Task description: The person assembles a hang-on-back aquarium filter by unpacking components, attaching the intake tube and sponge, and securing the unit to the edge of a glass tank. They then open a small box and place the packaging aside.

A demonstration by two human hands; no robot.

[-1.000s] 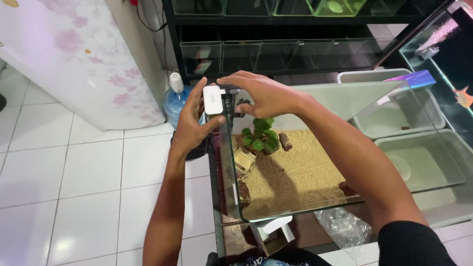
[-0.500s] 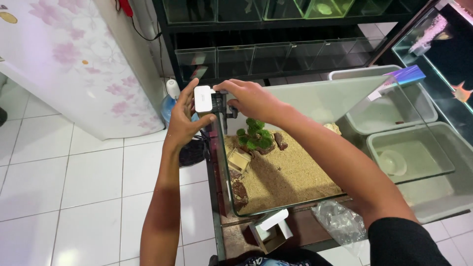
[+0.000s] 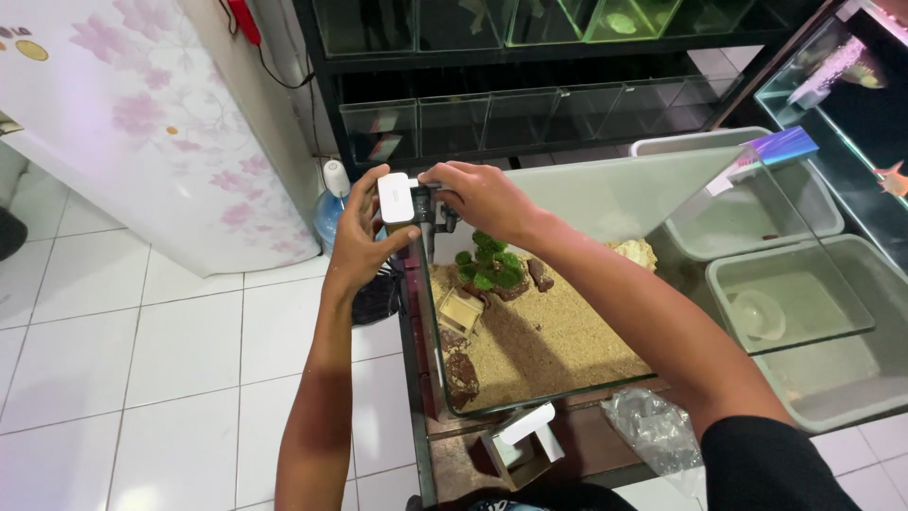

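Glass tank (image 3: pixel 605 203) with sand bed, green plant (image 3: pixel 490 266) and dark stones on stand; both hands at its far left corner. Left hand (image 3: pixel 364 232) closed around white box-shaped device (image 3: pixel 396 198), gripping from outside tank wall. Right hand (image 3: pixel 480 196) pinches dark part (image 3: pixel 430 199) just beside it, from above, over rim. Device upright, long axis vertical, touching rim; left hand nearer

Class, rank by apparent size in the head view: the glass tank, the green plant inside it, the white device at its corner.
1. glass tank
2. green plant
3. white device, only slightly smaller than the plant; being nearer the camera makes this uncertain.
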